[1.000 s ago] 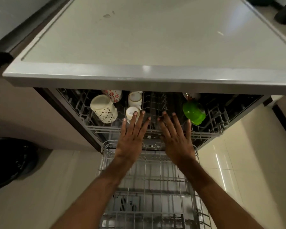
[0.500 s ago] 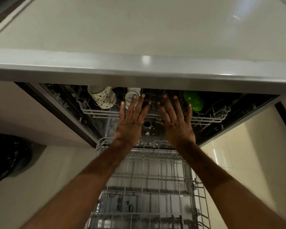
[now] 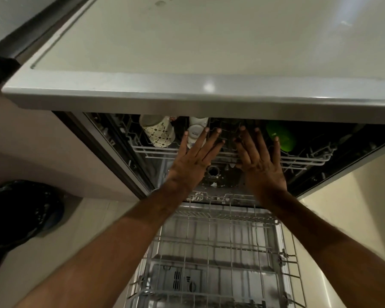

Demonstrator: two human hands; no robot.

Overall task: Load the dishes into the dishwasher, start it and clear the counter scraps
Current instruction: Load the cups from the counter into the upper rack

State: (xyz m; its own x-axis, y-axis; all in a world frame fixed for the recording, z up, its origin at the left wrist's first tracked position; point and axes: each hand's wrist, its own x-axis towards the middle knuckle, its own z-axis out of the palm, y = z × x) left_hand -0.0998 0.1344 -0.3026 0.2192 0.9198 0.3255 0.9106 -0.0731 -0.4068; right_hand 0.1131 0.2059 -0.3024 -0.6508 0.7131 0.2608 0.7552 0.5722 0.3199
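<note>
Head view — left hand (image 3: 192, 164) and right hand (image 3: 262, 166), both splayed flat, fingers straight — against upper rack (image 3: 302, 161).

pale grey countertop (image 3: 209, 41) above, light glare on edge; beige floor tiles (image 3: 31, 252); dark bin bag (image 3: 20, 210), perhaps, left.

dark print on the white cup (image 3: 195, 134) in the rack, too blurred to read.
</note>
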